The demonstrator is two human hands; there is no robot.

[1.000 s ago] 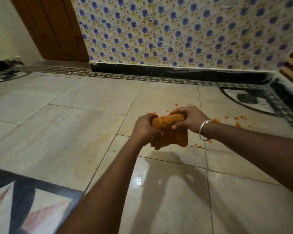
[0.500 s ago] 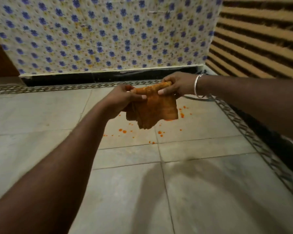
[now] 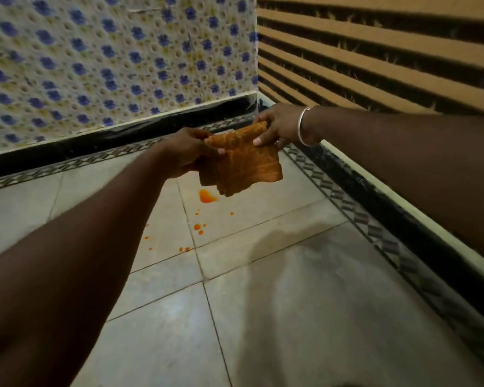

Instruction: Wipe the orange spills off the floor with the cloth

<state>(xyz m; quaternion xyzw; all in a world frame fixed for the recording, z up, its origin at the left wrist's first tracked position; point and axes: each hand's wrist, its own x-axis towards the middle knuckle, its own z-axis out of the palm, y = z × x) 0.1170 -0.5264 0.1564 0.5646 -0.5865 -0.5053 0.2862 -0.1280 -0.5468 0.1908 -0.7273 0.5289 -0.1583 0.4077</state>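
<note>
A folded orange cloth [image 3: 245,160] hangs in the air above the floor, held by its top edge. My left hand [image 3: 187,153] pinches its left corner and my right hand [image 3: 280,125], with a silver bangle on the wrist, pinches its right corner. On the pale floor tiles just below the cloth lies an orange puddle [image 3: 206,196]. Smaller orange drops [image 3: 198,227] are scattered nearer to me and to the left, some along the tile joints.
A wall with blue flower tiles [image 3: 118,60] stands behind, with a black skirting [image 3: 95,138] and a patterned floor border [image 3: 380,233]. A brown striped wall [image 3: 375,51] closes the right side, forming a corner. Bare floor tiles [image 3: 291,317] stretch toward me.
The view has swung right toward the corner. The cloth, held in both hands, now hangs flatter and sits above the larger orange puddle.
</note>
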